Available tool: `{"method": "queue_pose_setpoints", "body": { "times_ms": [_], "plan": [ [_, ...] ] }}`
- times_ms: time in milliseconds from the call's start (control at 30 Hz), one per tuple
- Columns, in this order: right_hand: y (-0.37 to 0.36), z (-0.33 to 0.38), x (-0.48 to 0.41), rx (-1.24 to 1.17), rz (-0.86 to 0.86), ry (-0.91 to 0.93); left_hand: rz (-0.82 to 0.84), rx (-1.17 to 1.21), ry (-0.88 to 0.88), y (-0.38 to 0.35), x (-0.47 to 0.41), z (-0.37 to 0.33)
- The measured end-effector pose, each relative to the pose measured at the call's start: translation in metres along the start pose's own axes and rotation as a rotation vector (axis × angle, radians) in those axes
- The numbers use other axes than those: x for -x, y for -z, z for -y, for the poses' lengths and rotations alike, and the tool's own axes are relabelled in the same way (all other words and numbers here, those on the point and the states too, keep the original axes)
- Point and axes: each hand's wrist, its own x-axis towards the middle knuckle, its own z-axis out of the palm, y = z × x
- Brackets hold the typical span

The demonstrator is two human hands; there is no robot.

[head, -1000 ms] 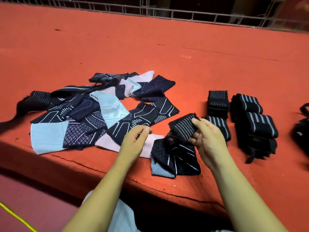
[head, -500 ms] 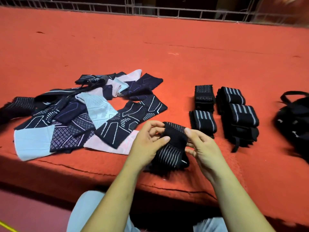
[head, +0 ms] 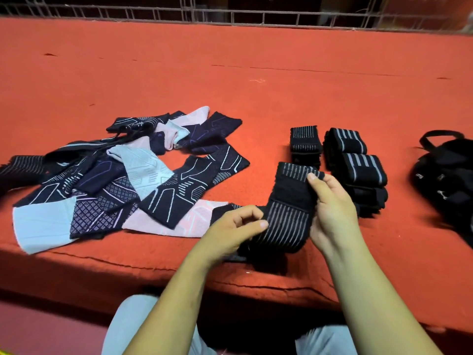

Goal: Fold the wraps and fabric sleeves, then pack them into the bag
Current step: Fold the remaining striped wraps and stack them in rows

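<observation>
Holding: black striped wrap (head: 289, 201), raised over the front edge of the worktop (head: 256, 60), lower end pinched by fingers (head: 256, 224) of the left hand (head: 230, 231), upper end gripped by the right hand (head: 332, 208), seemingly spread for folding; folded wraps (head: 355, 165) just behind, bag (head: 448, 180) toward the right edge, sleeves (head: 128, 180) heaped left.

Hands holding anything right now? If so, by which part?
Yes: one black striped wrap, held by both hands. The left hand pinches its lower left edge; the right hand grips its right edge.
</observation>
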Motion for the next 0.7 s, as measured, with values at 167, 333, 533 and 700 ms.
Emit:
{"method": "queue_pose_setpoints", "body": {
  "times_ms": [167, 333, 533, 700],
  "plan": [
    [0.019, 0.000, -0.015, -0.066, -0.150, -0.005, 0.133, -0.004, 0.070, -0.007, -0.004, 0.000],
    [0.035, 0.005, -0.026, -0.299, -0.090, -0.171, -0.028, 0.060, 0.139, -0.003, -0.012, 0.002],
    [0.047, 0.006, -0.028, -0.095, 0.026, -0.212, 0.079, -0.228, 0.161, 0.003, -0.006, 0.014],
    [0.030, -0.013, -0.009, 0.175, 0.174, -0.064, -0.127, -0.105, 0.014, -0.023, -0.016, 0.006]
  ]
}}
